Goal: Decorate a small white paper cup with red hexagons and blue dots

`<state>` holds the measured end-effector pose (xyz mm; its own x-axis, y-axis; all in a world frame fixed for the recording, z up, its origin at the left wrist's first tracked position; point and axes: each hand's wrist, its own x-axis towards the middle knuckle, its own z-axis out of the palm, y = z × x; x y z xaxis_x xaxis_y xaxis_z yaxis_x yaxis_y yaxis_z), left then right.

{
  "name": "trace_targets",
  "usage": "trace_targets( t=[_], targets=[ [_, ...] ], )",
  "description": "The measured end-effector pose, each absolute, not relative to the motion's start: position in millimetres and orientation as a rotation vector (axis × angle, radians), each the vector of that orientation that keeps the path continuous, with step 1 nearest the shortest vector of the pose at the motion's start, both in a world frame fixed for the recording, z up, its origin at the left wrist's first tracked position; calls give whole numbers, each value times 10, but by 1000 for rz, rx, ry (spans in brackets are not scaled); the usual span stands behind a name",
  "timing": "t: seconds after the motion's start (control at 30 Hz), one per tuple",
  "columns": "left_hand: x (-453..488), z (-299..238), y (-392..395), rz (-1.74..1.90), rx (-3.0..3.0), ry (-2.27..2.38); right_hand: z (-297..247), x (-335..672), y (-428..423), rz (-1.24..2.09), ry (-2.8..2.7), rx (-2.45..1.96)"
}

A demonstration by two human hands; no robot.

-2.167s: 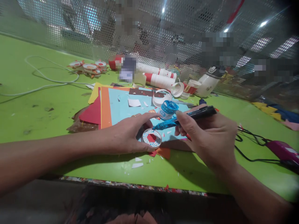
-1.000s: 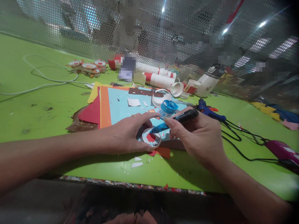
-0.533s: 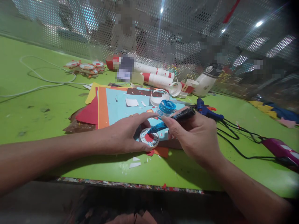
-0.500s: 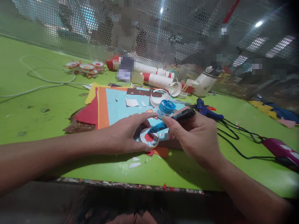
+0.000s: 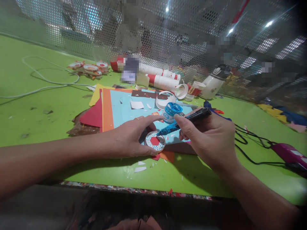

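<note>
My left hand (image 5: 130, 135) has its thumb and fingers closed around the rim of a small round paper disc (image 5: 157, 147), white with a red hexagon in its middle and blue dots around it. In a pen grip, my right hand (image 5: 208, 137) holds a black marker (image 5: 198, 115) whose tip end is smeared with blue paint. That blue tip is just over the disc's upper edge; whether it touches cannot be made out. Just behind the disc stands an open jar of blue paint (image 5: 171, 111), on light blue paper (image 5: 121, 110).
Paper cups (image 5: 165, 83) lie stacked along the back, beside a white jug (image 5: 212, 84). Several finished-looking discs (image 5: 91, 68) sit at the back left. A blue glue gun (image 5: 208, 105) and a magenta device (image 5: 286, 153) with black cords lie at right.
My right hand has drawn the marker up and to the right, from the disc's red centre towards its upper edge. My left hand still holds the disc.
</note>
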<state>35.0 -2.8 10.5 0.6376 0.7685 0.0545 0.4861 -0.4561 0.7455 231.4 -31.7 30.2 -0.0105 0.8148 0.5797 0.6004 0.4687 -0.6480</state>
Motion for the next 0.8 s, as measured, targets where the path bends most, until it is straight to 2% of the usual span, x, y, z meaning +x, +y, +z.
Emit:
trace_targets(
  t=[0.8],
  targets=[
    [339,84,-14,504,2165,957,318,2291,-326,268,-1824,-1165]
  ],
)
